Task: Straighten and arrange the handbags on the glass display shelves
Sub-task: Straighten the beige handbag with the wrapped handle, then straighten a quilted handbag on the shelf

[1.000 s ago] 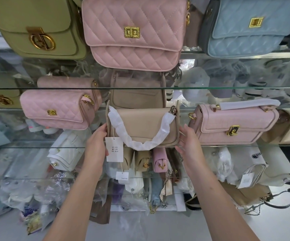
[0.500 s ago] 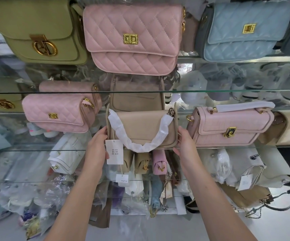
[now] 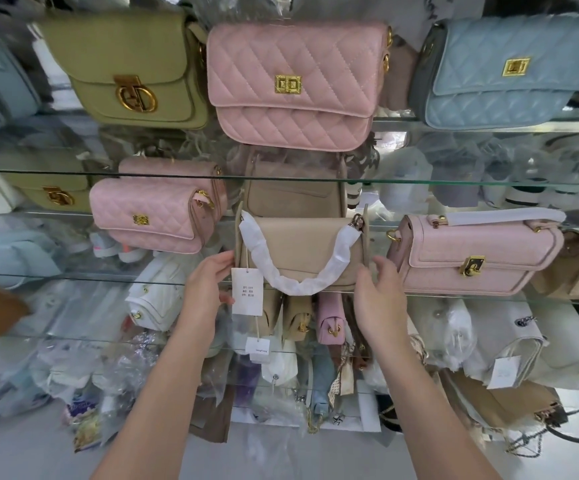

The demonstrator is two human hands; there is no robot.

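Note:
A beige handbag [image 3: 302, 251] with a white-wrapped handle stands upright on the middle glass shelf [image 3: 90, 277], its front facing me. A white price tag [image 3: 246, 291] hangs from its left side. My left hand [image 3: 208, 285] touches the bag's left edge with straight fingers, the thumb behind the tag. My right hand [image 3: 378, 296] is at the bag's lower right corner with relaxed fingers; I cannot tell if it touches. A second beige bag [image 3: 295, 192] stands behind it.
A pink quilted bag [image 3: 149, 216] sits left of the beige one and a pale pink clasp bag [image 3: 471, 254] right. On the shelf above are an olive bag [image 3: 125, 71], a pink quilted bag [image 3: 295, 84] and a blue quilted bag [image 3: 510, 67]. Lower shelves hold wrapped bags.
Both hands stay at the beige bag's sides. My right hand's fingers have eased slightly away from its right edge. The bag stands where it was.

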